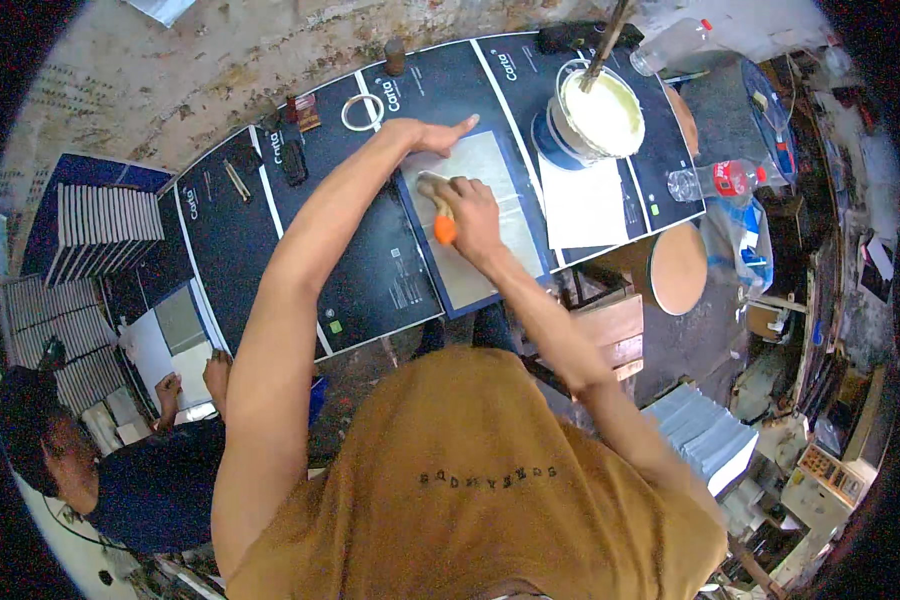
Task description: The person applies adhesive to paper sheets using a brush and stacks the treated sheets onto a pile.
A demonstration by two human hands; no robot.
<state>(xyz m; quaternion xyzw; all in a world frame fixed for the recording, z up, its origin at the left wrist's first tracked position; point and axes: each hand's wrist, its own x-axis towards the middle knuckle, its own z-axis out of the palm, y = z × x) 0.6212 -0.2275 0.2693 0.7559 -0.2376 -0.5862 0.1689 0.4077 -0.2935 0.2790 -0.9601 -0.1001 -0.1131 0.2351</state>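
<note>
A flat panel (475,265) of beige-grey board with a dark blue border lies on the table in front of me, shaped like an opened book cover. My left hand (438,136) rests at its far edge, with fingers stretched out and nothing in them. My right hand (473,218) is closed around a tool with a rounded orange end (444,230), pressed low over the panel's middle. My fingers cover most of the tool, so its kind is unclear. Beside the panel, to the right, a white sheet (582,215) lies partly under a bucket of white paste (602,115).
A stick (610,45) stands in the bucket. Clear bottles (727,180) lie at the right. A tape roll (362,112) sits at the far edge. Stacked covers (105,230) stand left, near a co-worker's hands (215,378). A round stool (678,268) and paper stack (705,435) are at right.
</note>
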